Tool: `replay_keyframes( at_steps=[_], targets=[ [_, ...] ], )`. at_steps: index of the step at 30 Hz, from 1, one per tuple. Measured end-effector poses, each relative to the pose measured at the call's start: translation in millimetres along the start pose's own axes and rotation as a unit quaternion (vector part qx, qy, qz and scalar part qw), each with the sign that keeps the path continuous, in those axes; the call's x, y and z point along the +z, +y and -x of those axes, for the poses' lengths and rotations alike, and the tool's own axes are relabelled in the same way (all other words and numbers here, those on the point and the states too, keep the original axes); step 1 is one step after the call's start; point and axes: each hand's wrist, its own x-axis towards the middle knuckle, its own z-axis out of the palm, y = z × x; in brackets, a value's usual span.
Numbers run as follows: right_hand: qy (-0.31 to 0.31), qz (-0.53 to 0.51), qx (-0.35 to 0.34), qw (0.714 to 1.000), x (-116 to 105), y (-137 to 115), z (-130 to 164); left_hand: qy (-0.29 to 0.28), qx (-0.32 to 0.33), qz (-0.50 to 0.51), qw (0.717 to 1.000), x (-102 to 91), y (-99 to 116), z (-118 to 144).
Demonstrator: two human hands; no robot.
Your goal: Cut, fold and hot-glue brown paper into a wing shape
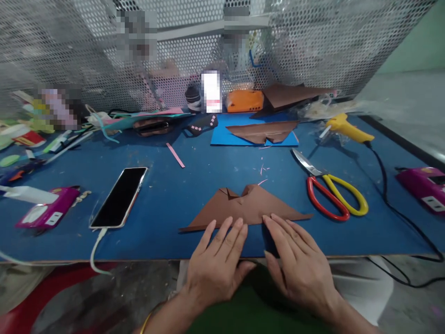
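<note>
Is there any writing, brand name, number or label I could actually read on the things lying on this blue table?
None can be read.
White labels on the pink packet at left: too small to read.
White label on the pink packet at right: too small.
Red and white packet at far left: print blurred.
Phone screen: dark, no text.
Scissors, glue gun and folded brown paper under both hands: no markings seen.

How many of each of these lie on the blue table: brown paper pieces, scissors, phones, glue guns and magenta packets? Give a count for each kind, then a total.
Brown paper pieces: 3 (folded one under both hands, one on the blue sheet, one at the back)
Scissors: 1
Phones: 1
Glue guns: 1
Magenta packets: 2
Total: 8
</note>
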Motion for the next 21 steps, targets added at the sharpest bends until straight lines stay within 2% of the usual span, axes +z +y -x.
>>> replay_keyframes(
  at_steps=[10, 15, 21],
  targets=[
    [0.003, 0.062, 0.047, 0.997, -17.6, 36.8, 28.3, 0.019, -0.034, -0.006, 0.999, -11.1, -8.3, 5.3],
    [0.005, 0.056, 0.053, 0.997, -19.1, 38.5, 29.9, 0.018, -0.076, -0.011, 0.997, -23.7, -19.2, 20.9],
    [0.018, 0.053, 0.055, 0.997, -16.2, 37.3, 29.1, 0.022, -0.091, -0.078, 0.993, -35.1, -33.6, 45.4]
  ],
)
